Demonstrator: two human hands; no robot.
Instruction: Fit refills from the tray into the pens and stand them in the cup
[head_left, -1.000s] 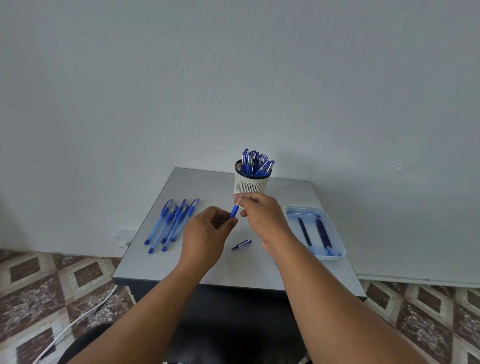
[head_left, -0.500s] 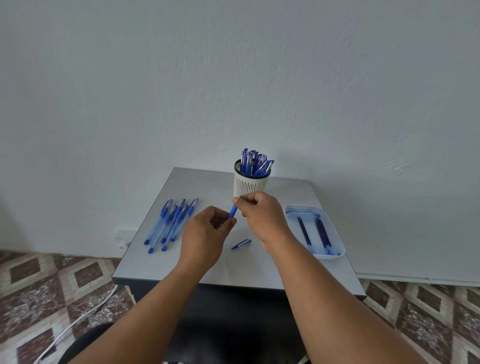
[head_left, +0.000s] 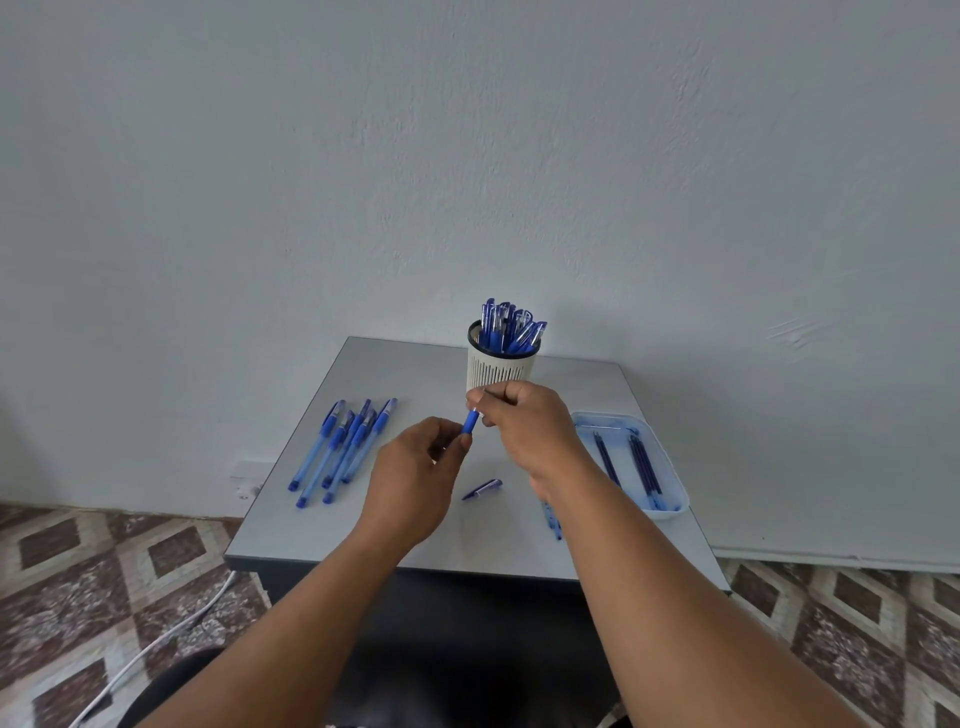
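Observation:
My left hand (head_left: 415, 475) grips the lower end of a blue pen (head_left: 470, 422), most of it hidden in the fist. My right hand (head_left: 524, 423) pinches the pen's tip end just above, in front of the white slotted cup (head_left: 500, 368). Several capped blue pens stand in that cup. Several more blue pens (head_left: 340, 449) lie in a row on the left of the grey table (head_left: 395, 374). A loose pen cap (head_left: 483, 489) lies below my hands. The clear tray (head_left: 670, 467) on the right holds a few dark refills (head_left: 644, 465).
Another pen piece (head_left: 552, 522) lies by my right wrist, mostly hidden. The table stands against a white wall. A white cable (head_left: 156, 644) runs over the patterned floor at the left. A dark seat edge shows below the table front.
My right hand has shifted slightly on the pen tip, fingers working at it. The left hand and the pen stay almost where they were.

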